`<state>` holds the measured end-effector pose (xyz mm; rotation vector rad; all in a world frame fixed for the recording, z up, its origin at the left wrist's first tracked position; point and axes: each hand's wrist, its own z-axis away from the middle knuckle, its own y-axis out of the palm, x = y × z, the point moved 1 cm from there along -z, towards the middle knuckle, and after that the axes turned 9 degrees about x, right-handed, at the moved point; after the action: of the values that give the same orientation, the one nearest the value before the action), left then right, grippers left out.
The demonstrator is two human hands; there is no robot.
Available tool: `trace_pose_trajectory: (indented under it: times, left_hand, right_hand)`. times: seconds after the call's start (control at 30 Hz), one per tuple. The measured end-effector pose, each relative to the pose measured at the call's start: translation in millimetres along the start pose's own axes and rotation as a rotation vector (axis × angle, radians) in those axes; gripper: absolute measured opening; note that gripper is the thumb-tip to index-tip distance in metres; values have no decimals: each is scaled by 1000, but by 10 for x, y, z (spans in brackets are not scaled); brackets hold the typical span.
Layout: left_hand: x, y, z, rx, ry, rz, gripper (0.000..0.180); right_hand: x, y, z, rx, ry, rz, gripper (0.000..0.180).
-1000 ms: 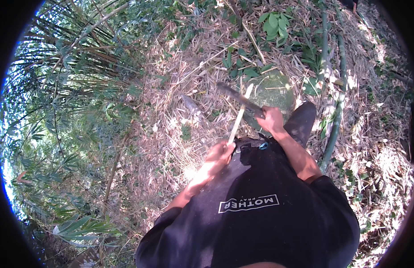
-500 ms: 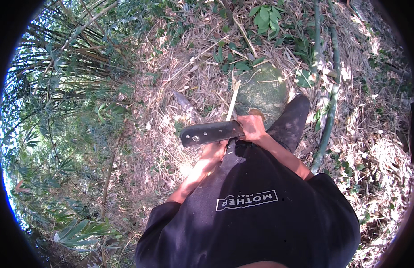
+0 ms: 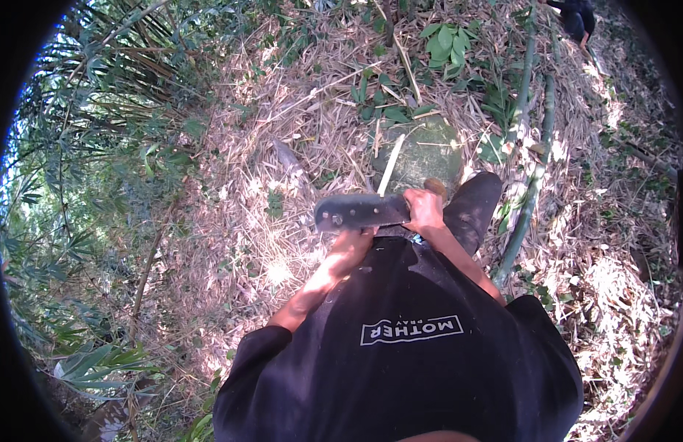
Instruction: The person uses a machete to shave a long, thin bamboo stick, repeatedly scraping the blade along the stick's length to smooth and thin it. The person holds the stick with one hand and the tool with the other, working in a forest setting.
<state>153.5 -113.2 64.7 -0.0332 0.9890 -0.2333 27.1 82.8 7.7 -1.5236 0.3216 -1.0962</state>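
Observation:
My right hand (image 3: 424,210) is closed round the wooden handle of a machete (image 3: 360,211). Its broad dark blade, with several holes in it, points left across the front of my lap. Just below the blade is my left hand (image 3: 349,249), its fingers curled and partly hidden by the metal. A pale, thin strip of split bamboo (image 3: 391,163) slants up and away from behind the blade, in line with my left hand. Where the strip meets my fingers is covered by the blade.
A mossy rounded stone (image 3: 422,156) lies just ahead, beside my dark-clad right leg (image 3: 474,210). Long green bamboo poles (image 3: 529,214) run along the right. Dry leaves cover the ground, and bamboo thickets stand at left. Another person (image 3: 576,18) is at the far right.
The machete and right hand have shifted slightly to the right, and the blade lies more level. The view has moved a little, bringing another person into sight at the upper right.

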Motion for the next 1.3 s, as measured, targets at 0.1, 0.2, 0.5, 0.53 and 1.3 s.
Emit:
trace_pose_trajectory:
  times: [0.1,0.2,0.5,0.53,1.3]
  left_hand:
    - [23,-19,115,12,-74,32,37]
    - [198,27,92,-4,-38,76,37]
    - [442,100,129,-161,460,-329,33]
    - [332,40,184,-62,284,-326,33]
    - [5,-33,289,87,167,-220,27]
  right_hand:
    - [-305,-62,59,66,284,145,37]
    - [-323,-25,113,135,322,198,37]
    - [219,-171,60,-50,-194,66,29]
    - [110,-190,-12,53,93,35,31]
    - [-270,-189,-17,-94,78,95,30]
